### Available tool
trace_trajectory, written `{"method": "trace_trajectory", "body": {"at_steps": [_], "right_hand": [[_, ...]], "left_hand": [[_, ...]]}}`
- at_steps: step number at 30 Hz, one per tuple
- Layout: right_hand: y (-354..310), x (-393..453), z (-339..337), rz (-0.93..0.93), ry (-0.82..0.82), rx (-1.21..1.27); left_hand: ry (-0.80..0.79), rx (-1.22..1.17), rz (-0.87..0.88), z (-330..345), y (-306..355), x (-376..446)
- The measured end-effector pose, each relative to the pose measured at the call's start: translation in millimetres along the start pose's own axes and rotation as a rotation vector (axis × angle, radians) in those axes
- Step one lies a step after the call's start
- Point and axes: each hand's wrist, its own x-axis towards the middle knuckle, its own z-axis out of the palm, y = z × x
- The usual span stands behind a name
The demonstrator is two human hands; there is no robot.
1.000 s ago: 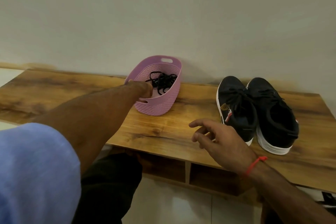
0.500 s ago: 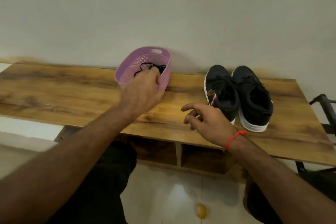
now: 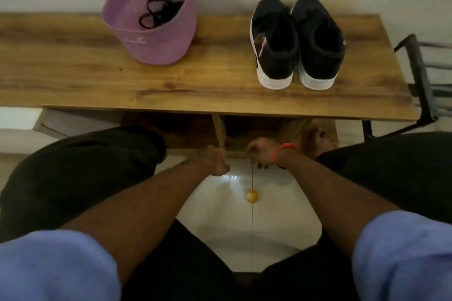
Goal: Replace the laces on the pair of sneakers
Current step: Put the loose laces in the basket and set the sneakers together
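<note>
Wooden tabletop [image 3: 73, 73] against a pale wall carries a purple basket [image 3: 156, 39] with black laces [image 3: 156, 13] inside and, well apart to its right, a pair of black sneakers [image 3: 297, 41] (white soles, heels toward the viewer). Below its front edge, both hands hang over the floor: left hand [image 3: 217, 161] and right hand [image 3: 260, 154] have curled fingers, holding nothing visible.

Dim, warm indoor light — glare spot on the floor tile [image 3: 230, 176] just beside my left hand [image 3: 217, 162]. My hands and the basket [image 3: 156, 39] rim are motion-blurred. Wide-angle bend near the table [image 3: 73, 76] ends; my sleeves are soft, out of focus.
</note>
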Motion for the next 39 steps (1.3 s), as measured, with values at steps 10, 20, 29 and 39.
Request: {"method": "trace_trajectory", "body": {"at_steps": [10,20,29,39], "right_hand": [[108.1,80.5,124.6,0.335,-0.029,0.055],[136.4,133.7,203.6,0.417,-0.014,-0.066],[128.7,132.7,193.2,0.26,0.026,0.002],[13.0,83.6,106.6,-0.227,0.01,0.242]], "left_hand": [[-0.053,-0.013,0.043,106.7,-0.5,55.2],[0.061,-0.13,0.041,138.7,-0.8,67.6],[0.201,-0.157,0.109,112.2,-4.1,57.6],[0.618,-0.225,0.415,-13.2,-18.0,-5.1]]}}
